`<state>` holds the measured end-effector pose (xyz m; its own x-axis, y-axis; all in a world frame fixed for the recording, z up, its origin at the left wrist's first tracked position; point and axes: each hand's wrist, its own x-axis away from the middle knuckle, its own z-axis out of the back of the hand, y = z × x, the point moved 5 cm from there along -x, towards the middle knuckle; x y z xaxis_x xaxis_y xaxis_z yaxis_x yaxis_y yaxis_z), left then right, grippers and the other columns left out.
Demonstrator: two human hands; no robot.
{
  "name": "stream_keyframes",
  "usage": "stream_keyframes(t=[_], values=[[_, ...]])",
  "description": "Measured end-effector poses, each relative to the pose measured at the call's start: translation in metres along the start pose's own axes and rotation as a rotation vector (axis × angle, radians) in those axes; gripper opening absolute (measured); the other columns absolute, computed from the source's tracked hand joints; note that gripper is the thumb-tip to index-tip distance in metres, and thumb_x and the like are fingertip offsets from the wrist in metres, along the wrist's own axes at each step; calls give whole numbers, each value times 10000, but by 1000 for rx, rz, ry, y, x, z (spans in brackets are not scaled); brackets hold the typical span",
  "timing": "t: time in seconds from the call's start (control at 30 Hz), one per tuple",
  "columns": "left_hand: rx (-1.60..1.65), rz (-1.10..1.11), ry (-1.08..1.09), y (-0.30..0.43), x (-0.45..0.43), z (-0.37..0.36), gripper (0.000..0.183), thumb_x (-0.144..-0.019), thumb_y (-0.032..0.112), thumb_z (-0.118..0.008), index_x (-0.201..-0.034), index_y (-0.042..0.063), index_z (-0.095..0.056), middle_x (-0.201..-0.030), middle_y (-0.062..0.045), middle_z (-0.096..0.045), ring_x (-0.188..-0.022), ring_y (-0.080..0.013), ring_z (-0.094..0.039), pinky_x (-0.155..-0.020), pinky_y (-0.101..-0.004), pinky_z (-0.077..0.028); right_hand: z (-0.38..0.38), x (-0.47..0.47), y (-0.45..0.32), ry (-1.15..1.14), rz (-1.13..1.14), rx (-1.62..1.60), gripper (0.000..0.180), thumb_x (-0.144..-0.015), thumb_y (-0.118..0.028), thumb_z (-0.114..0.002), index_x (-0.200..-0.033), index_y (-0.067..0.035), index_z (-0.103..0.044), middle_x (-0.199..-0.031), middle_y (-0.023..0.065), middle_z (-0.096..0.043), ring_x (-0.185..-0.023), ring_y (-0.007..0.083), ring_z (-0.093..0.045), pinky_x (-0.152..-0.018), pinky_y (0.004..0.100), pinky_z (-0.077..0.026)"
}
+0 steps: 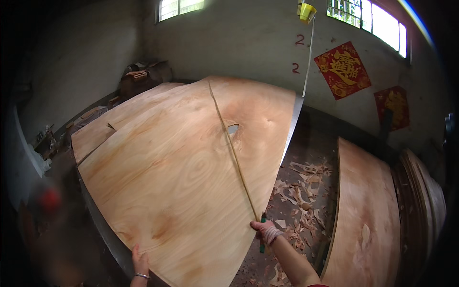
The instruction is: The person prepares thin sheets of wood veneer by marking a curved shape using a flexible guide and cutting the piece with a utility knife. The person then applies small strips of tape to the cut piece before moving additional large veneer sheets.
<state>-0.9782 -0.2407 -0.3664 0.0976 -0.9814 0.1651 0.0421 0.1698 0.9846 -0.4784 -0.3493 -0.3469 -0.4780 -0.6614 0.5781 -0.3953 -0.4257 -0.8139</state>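
A large sheet of wood veneer lies before me on a metal-edged table, with a hole right of its middle that has a torn-looking rim. My right hand, white wrapping at the wrist, is closed on the near end of a long thin stick and on a green-handled tool, perhaps a knife. The stick reaches across the veneer to its far edge. At the sheet's near left edge is my left hand, a bracelet on its wrist, thumb up by the edge. Whether it grips the sheet is not plain.
Another veneer sheet lies beneath at the left. Veneer scraps litter the floor on the right, beside a stack topped by a veneer sheet. More curved sheets stand at far right. A yellow cup hangs near the wall.
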Motion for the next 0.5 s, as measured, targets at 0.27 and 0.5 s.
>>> stream_keyframes(t=[0.27,0.5], values=[[-392,-226,163,-38,53,100,506,-716,-49,-504,-1208,-27,-389,-1229,-144,-432,-1159,-216,-395,-975,-310,-298,-14,104,65,-6,-17,7,307,-668,-233,-712,-789,-19,-528,-584,35,-498,-423,118,-422,-383,262,-346],[-226,-164,226,-50,142,134,529,-748,-41,-505,-1251,-1,-347,-1113,-116,-502,-968,-166,-512,-856,-255,-397,22,168,116,172,44,49,291,-696,-265,-693,-780,-55,-511,-577,12,-478,-391,116,-404,-360,269,-329]])
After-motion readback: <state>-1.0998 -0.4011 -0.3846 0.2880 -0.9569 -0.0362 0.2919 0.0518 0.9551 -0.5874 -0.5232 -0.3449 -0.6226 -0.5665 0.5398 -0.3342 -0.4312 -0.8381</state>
